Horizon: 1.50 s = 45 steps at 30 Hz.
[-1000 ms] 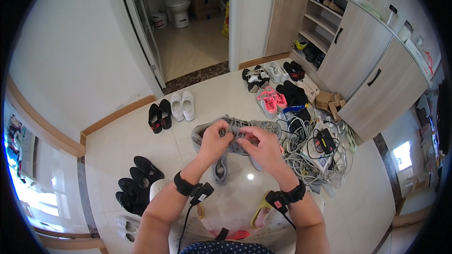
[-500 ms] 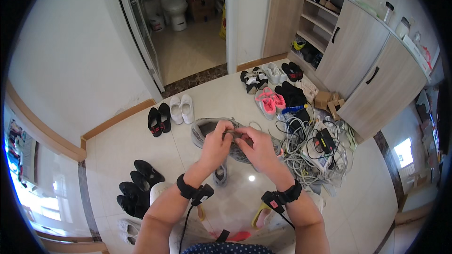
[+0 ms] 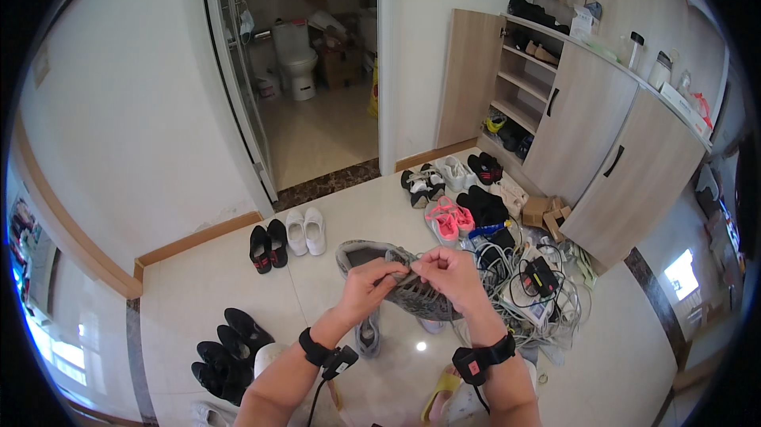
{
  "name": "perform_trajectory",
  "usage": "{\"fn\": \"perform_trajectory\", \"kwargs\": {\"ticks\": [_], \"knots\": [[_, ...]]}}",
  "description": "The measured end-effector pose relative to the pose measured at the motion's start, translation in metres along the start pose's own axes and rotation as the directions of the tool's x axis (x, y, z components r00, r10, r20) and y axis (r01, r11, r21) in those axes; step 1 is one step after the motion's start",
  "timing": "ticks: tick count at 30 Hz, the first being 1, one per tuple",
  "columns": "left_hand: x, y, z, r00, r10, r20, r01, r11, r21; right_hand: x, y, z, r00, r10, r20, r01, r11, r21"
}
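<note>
A grey lace-up sneaker is held up in front of me, its opening toward the left and its laced front toward the right. My left hand is closed, thumb and fingers pinched at the laces by the shoe's tongue. Close beside it, my right hand also pinches at the shoelace. The thin lace between the fingertips is mostly hidden. Below the held shoe, a second grey sneaker stands on the floor, partly covered by my left forearm.
Black shoes and white shoes stand by the wall; more black shoes lie left. At right are pink-and-grey shoes, a heap of tangled cables and small cardboard boxes. A shoe cabinet has one door open.
My view has tilted up, so the room sits lower in the picture. My fingers have shifted along the laces and the wrists are a little farther apart. The sneaker stays held.
</note>
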<state>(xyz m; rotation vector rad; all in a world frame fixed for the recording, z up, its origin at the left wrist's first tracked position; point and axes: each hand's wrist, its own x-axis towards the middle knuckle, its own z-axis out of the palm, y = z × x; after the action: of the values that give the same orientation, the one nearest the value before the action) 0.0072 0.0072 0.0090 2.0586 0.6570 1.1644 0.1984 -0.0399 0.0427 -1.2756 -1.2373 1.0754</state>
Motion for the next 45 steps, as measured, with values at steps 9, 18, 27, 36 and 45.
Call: {"fn": "perform_trajectory", "kwargs": {"ticks": [9,18,27,36,45], "knots": [[-0.004,0.004,0.005,0.988,-0.123,0.089,0.123,0.992,0.010,-0.002,0.006,0.012,0.998,-0.066,0.007,0.066,0.997,0.044],[-0.006,0.001,0.006,0.948,-0.301,-0.098,0.300,0.954,-0.031,-0.008,-0.013,0.022,0.901,-0.428,-0.077,0.369,0.847,-0.383],[-0.011,-0.023,0.012,0.800,-0.561,-0.215,0.465,0.805,-0.368,-0.012,0.004,0.034,0.749,-0.663,0.004,0.543,0.609,-0.578],[-0.012,-0.013,0.015,0.804,-0.570,-0.167,0.477,0.787,-0.391,-0.005,0.017,0.039,0.733,-0.677,0.073,0.524,0.492,-0.696],[-0.017,-0.020,0.017,0.855,-0.481,-0.195,0.421,0.862,-0.283,-0.009,0.008,0.036,0.727,-0.677,0.111,0.501,0.413,-0.761]]}}
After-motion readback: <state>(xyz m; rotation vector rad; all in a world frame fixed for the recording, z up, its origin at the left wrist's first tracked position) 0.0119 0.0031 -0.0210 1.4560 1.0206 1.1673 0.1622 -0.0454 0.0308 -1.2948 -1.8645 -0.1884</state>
